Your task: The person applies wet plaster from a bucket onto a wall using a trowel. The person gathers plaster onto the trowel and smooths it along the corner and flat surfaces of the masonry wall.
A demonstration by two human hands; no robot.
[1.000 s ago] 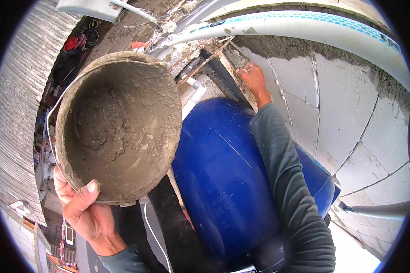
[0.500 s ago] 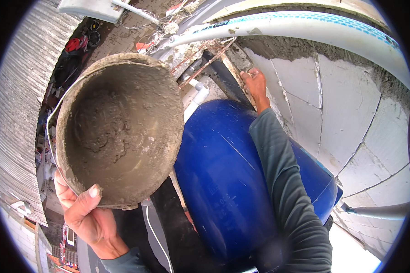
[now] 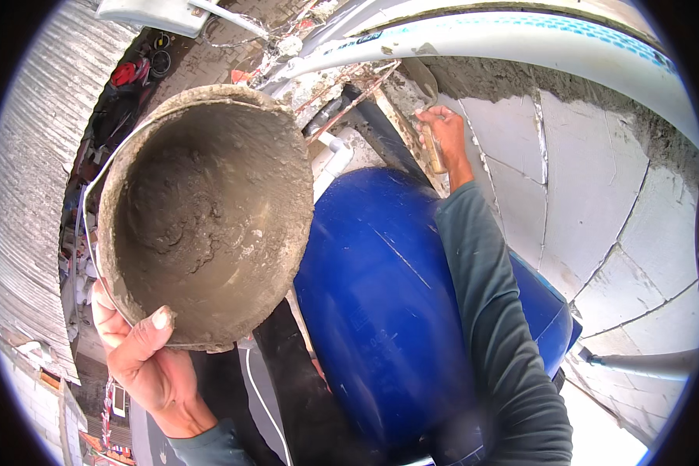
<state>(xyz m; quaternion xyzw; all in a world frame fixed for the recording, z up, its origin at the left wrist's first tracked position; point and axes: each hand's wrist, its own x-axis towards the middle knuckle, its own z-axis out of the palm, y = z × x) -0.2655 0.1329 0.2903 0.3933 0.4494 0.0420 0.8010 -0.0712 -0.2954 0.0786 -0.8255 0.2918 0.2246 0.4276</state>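
Note:
My left hand point(image 3: 151, 365) grips the lower rim of a mortar-caked bucket point(image 3: 287, 256), thumb over the edge and fingers behind it. The bucket is tilted so that its mouth faces me, with wet grey mortar point(image 3: 182, 210) spread over its bottom and wall. At the upper middle, my right hand point(image 3: 445, 140) is closed around the wooden handle of a trowel point(image 3: 436, 154). The trowel's blade points away from me against the wet mortar band at the top of the block wall point(image 3: 575, 179).
A large blue tank point(image 3: 380, 311) lies under my right forearm. A thick white pipe point(image 3: 505, 40) arches over the wall top, and a white pipe elbow point(image 3: 338, 155) stands beside the tank. Rusty rods point(image 3: 357, 105) jut out between bucket and wall. Corrugated roofing point(image 3: 39, 171) lies at left.
My right hand has turned and shifted slightly right, bringing the trowel's handle and blade into sight. The bucket stays nearly where it was in my left hand.

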